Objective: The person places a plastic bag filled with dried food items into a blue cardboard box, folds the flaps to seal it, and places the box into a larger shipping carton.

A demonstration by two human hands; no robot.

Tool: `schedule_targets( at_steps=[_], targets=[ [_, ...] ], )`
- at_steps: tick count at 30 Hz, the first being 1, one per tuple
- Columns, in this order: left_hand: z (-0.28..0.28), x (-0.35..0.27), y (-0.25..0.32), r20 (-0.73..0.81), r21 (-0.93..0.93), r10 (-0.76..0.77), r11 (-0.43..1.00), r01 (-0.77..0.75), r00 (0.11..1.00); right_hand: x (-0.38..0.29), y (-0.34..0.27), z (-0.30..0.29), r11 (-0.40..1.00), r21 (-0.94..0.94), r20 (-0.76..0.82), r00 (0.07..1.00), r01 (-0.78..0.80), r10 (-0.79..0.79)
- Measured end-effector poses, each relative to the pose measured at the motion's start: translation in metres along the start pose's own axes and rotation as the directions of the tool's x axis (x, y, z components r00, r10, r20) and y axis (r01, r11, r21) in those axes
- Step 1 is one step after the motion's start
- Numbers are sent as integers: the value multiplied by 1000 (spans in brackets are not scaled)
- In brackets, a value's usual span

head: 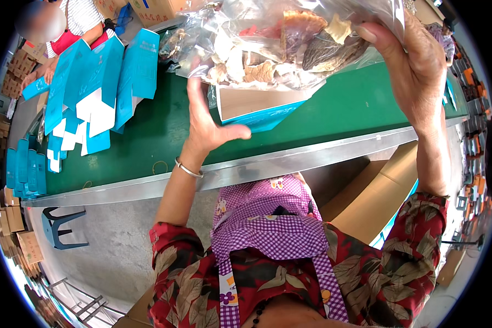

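Note:
A clear plastic bag of dried mushrooms is raised in front of me above the table. My right hand grips its right end, the thumb pressed on the plastic. At the bag's lower left is my left hand, its thumb stretched out by the front of a box and its other fingers partly hidden behind the bag. Whether that hand bears on the bag or the box is unclear. Below the bag stands the blue carton, its top open and its pale inside showing.
Several blue cartons with open white flaps stand at the left of the green table. Across it, a person in a striped top handles a carton. A large cardboard box sits below the metal edge, and a stool at lower left.

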State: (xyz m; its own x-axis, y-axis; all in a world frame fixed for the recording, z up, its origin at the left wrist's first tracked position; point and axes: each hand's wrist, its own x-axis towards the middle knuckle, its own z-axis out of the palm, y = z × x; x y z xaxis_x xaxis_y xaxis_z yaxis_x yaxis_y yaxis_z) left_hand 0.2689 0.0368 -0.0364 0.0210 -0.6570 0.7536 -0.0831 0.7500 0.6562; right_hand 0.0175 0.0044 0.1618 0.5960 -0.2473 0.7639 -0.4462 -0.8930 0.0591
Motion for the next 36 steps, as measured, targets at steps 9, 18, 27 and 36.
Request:
schedule_targets(
  at_steps=[9,18,27,36],
  targets=[
    [10,20,-4,-190,105,144,986,-126,971,0,5,-8,1000,-12,63,998,-13,13],
    [20,19,3,-260,80,237,971,-224,936,7,7,-2,991,-116,74,996,60,-51],
    [2,34,10,-19,432,253,875,-220,967,0,23,1,959,-230,70,985,167,-155],
    [6,65,45,276,630,121,727,-274,954,5,33,9,800,-412,96,894,437,-438]
  ],
)
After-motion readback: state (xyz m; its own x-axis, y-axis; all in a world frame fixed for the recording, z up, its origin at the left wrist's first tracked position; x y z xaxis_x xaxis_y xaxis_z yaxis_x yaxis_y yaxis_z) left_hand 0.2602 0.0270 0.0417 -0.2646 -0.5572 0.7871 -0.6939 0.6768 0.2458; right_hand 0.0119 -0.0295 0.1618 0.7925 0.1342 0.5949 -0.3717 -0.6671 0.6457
